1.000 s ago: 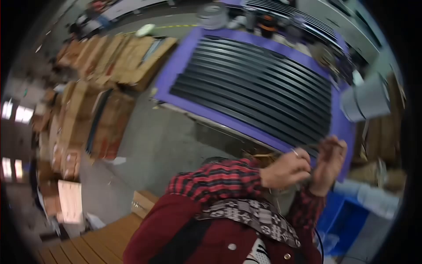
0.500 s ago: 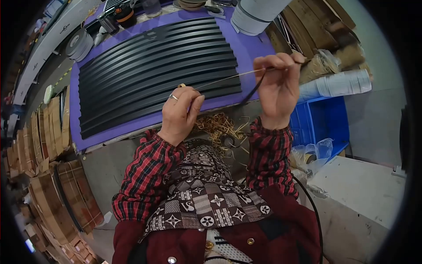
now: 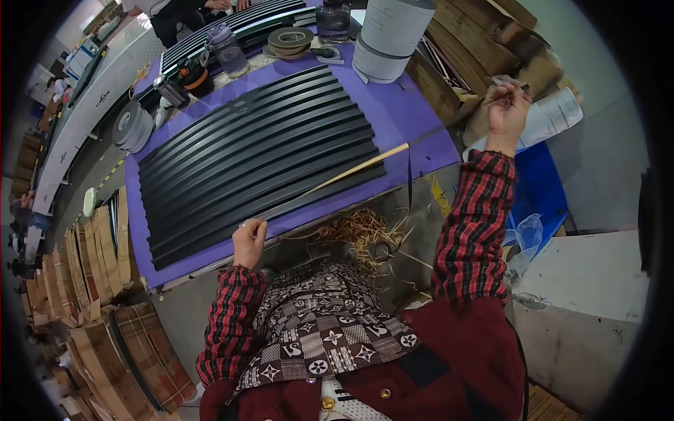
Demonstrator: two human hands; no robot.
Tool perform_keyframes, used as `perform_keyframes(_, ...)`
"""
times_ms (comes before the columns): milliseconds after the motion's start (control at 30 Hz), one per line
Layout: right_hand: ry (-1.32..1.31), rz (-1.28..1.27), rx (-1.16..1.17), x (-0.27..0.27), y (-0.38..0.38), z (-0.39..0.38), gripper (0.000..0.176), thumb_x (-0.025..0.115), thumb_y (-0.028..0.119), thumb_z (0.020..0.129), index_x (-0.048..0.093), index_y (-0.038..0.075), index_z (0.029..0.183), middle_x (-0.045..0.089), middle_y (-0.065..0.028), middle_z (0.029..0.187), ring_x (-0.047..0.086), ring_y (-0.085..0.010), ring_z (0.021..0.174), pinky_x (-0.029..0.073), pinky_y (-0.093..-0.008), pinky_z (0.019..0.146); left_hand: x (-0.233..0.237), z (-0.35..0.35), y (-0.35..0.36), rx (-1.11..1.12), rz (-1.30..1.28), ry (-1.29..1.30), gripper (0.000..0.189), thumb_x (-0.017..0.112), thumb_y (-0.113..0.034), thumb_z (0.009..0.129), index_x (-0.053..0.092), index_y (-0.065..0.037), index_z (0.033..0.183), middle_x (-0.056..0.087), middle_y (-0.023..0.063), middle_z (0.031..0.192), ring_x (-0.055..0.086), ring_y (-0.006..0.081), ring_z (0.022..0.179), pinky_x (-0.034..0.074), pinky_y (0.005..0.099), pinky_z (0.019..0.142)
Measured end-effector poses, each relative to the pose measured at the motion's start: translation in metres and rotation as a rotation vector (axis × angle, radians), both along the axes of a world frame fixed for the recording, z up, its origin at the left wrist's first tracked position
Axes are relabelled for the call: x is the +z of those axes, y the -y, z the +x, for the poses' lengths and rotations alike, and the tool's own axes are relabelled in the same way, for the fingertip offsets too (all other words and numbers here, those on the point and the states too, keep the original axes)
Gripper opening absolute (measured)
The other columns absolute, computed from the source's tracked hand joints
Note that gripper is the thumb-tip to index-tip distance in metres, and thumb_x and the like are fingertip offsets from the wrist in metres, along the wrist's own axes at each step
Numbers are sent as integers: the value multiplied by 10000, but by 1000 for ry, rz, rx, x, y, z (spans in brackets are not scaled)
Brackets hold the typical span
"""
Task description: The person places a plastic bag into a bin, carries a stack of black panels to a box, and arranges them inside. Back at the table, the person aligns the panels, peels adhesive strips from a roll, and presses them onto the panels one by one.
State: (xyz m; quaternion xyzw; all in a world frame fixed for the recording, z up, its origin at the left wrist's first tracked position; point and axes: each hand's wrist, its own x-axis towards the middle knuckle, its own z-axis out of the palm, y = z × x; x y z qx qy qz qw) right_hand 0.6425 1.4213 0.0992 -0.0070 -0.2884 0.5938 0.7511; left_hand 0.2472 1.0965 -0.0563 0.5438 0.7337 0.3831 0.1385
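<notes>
A long narrow strip (image 3: 361, 167), dark in parts and tan in its middle stretch, is drawn out across the front of a black ribbed panel (image 3: 253, 147). Low at the panel's front edge, my left hand (image 3: 248, 244) is closed in a pinch on the strip's near end. My right hand (image 3: 507, 112) is raised far out to the right, its fingers pinched together around the strip's other end, which is blurred. From the strip a dark length (image 3: 410, 175) hangs over the table's front edge. The panel lies flat on the purple-covered table (image 3: 414, 112).
Tape rolls (image 3: 290, 42), a clear jug (image 3: 228, 52) and large white rolls (image 3: 382, 52) stand at the back. Tan scraps (image 3: 365, 235) lie on the floor before me. A blue bin (image 3: 537, 186) stands at right, cardboard (image 3: 130, 351) at left. Another person's hands (image 3: 228, 4) show beyond.
My hands have moved far apart: the right one outward and up to the right, the left one down and left. The strip between them now spans a longer stretch. My view has shifted slightly.
</notes>
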Motion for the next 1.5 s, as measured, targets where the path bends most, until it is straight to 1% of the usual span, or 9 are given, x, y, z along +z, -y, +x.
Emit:
perform_keyframes(300,334,45,-255,121,-55,146,115,467,22,802,483,84,898,492,-77,850,461,-119,661,386,-196,517,-73,-84,88,-3,-385,299,224,546,-237,752,606,-21,759,588,145,693,582,262,644,441,332,581)
perform_keyframes(467,843,195,-567,223,11,-94,129,470,98,822,494,72,946,506,-63,941,489,-100,714,395,-176,561,-104,-129,124,-366,-254,555,197,578,-193,727,611,-33,836,593,95,713,579,231,641,458,313,604)
perform_keyframes(500,967,250,-546,225,28,-159,139,470,113,826,497,70,956,509,-61,959,494,-96,725,397,-172,570,-70,-154,126,-247,-432,984,187,587,-179,726,607,-28,835,590,58,720,576,165,652,456,284,549)
perform_keyframes(567,1225,326,-375,202,58,-288,164,471,144,834,501,65,975,515,-55,995,506,-89,746,400,-163,588,-55,-224,138,89,-410,1074,174,574,-180,747,604,-21,811,581,43,703,563,103,703,442,256,504)
perform_keyframes(633,1439,262,54,133,101,-421,193,472,174,842,506,61,995,520,-50,1032,517,-81,768,404,-155,606,-66,-294,157,517,-106,309,160,526,-151,775,586,-27,855,581,104,731,567,217,708,444,319,595)
perform_keyframes(733,1440,139,746,23,193,-577,154,464,165,843,534,76,948,548,-30,959,536,-86,783,433,-180,659,-109,-373,163,863,-7,-240,146,495,-141,780,584,-47,847,554,125,815,518,290,791,409,364,704)
perform_keyframes(867,1579,21,1176,-90,286,-670,169,470,97,821,554,36,954,509,18,649,440,-36,521,375,-166,468,-112,-386,151,749,-140,65,152,521,-182,775,583,-55,832,552,105,794,515,280,784,406,354,689)
perform_keyframes(1100,1877,184,969,-199,344,-711,126,517,75,780,547,-14,864,547,-58,600,489,-92,474,400,-223,446,-106,-385,152,652,-105,115,129,534,-171,765,600,-69,809,565,53,781,521,249,753,416,326,655)
perform_keyframes(1500,2013,379,792,-242,347,-737,145,549,106,733,532,-23,669,564,-96,554,547,-156,471,428,-265,460,-106,-387,150,645,-41,112,119,546,-159,743,614,-71,783,573,51,764,524,246,722,418,326,632)
